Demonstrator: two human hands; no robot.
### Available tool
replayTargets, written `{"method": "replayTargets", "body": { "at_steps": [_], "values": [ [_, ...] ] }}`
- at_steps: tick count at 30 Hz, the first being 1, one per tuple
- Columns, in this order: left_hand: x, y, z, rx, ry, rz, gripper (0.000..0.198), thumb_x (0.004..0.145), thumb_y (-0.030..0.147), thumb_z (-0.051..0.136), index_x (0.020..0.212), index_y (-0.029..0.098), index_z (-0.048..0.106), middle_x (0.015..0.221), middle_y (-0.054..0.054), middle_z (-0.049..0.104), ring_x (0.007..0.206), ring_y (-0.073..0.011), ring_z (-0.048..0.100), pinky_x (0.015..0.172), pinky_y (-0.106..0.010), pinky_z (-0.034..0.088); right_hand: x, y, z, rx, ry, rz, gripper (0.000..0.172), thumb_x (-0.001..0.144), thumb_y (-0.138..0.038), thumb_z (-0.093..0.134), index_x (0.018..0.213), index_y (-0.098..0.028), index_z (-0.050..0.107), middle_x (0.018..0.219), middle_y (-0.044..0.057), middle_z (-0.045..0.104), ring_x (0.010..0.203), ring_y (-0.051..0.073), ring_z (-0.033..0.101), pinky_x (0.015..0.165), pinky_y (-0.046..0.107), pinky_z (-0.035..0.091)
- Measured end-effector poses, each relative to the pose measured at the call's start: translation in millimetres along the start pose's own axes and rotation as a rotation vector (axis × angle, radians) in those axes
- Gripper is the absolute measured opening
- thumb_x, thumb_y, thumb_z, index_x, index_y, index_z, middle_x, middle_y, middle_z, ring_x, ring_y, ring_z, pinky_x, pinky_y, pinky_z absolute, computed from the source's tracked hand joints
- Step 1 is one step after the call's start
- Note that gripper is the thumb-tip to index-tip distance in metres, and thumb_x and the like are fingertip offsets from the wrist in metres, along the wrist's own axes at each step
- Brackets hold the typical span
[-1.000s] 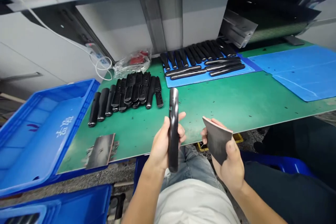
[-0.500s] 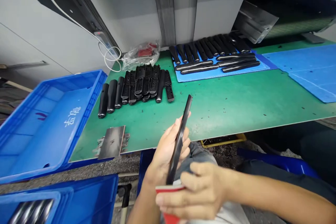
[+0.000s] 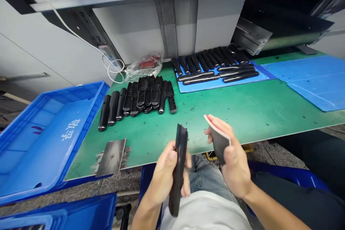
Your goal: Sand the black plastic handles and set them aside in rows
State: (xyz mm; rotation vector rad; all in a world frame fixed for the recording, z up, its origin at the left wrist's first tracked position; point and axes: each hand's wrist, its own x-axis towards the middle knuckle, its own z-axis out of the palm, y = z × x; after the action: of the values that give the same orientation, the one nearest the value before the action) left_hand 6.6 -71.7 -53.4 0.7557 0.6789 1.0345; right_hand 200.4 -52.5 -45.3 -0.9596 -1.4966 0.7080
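Holding: black handle, bottom middle, left fingers closed around it.
Gripping: sanding pad, right fingers curled on it.
Lying: more black handles, green counter, upper middle.

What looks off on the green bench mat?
Near the front edge of the green mat, a worn abrasive sheet sits among ragged scraps, looking torn or shedding, unlike the neatly lined-up black handle-shaped parts.

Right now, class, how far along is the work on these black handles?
Likely done: the black handles lined up on the blue mat. In hand: one black handle in the left hand, a grey abrasive pad in the right hand. Likely left: the black handles grouped on the green mat.
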Motion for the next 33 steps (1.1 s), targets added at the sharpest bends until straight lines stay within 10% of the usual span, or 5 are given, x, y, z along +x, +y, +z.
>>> {"method": "replayTargets", "body": {
  "at_steps": [3,7,14,21,33],
  "values": [
    [-1.7,0.2,9.2,0.185,0.007,-0.046,0.042,0.102,0.057,0.058,0.124,0.02,0.061,0.073,-0.002,0.07,0.044,-0.0098,0.061,0.044,-0.016,0.045,-11.6,-6.6,9.7,-0.082,-0.037,-0.249,0.051,0.111,-0.044,0.047,0.161,-0.036,0.04,0.17,0.002,0.031,0.15,0.032,0.037,0.119,0.051,0.036],
    [-6.7,7.1,12.5,0.346,-0.041,-0.057,0.051,0.101,0.061,0.057,0.126,0.016,0.065,0.067,-0.003,0.066,0.044,-0.0089,0.052,0.046,-0.018,0.04,8.6,-15.1,4.3,-0.263,-0.106,-0.403,0.042,0.112,-0.03,0.042,0.153,-0.024,0.052,0.164,0.01,0.042,0.135,0.029,0.05,0.108,0.049,0.039],
    [-9.8,20.7,15.1,0.973,-0.031,-0.054,0.035,0.103,0.045,0.06,0.129,0.025,0.073,0.087,-0.005,0.076,0.071,-0.0193,0.063,0.074,-0.027,0.046,48.3,-31.4,-19.8,-0.403,-0.737,-0.12,0.033,0.113,-0.033,0.044,0.113,-0.025,0.076,0.12,0.004,0.078,0.102,0.024,0.067,0.09,0.044,0.047],
    [-12.7,15.4,12.6,0.431,0.204,-0.062,0.053,0.104,0.063,0.047,0.12,0.021,0.075,0.088,-0.005,0.059,0.078,-0.0162,0.051,0.075,-0.024,0.043,27.0,-5.8,-33.9,-0.06,-0.097,-0.027,0.038,0.112,-0.039,0.047,0.146,-0.032,0.063,0.154,0.005,0.057,0.147,0.029,0.047,0.123,0.051,0.037],
    [-4.7,13.1,9.9,0.049,0.148,-0.209,0.041,0.091,0.053,0.076,0.084,0.014,0.064,0.055,0.002,0.056,0.044,-0.0066,0.046,0.045,-0.016,0.036,31.9,4.0,-8.5,-0.421,-0.321,-0.592,0.053,0.11,-0.04,0.047,0.16,-0.025,0.044,0.155,0.014,0.056,0.124,0.031,0.062,0.096,0.052,0.051]
  ]
}}
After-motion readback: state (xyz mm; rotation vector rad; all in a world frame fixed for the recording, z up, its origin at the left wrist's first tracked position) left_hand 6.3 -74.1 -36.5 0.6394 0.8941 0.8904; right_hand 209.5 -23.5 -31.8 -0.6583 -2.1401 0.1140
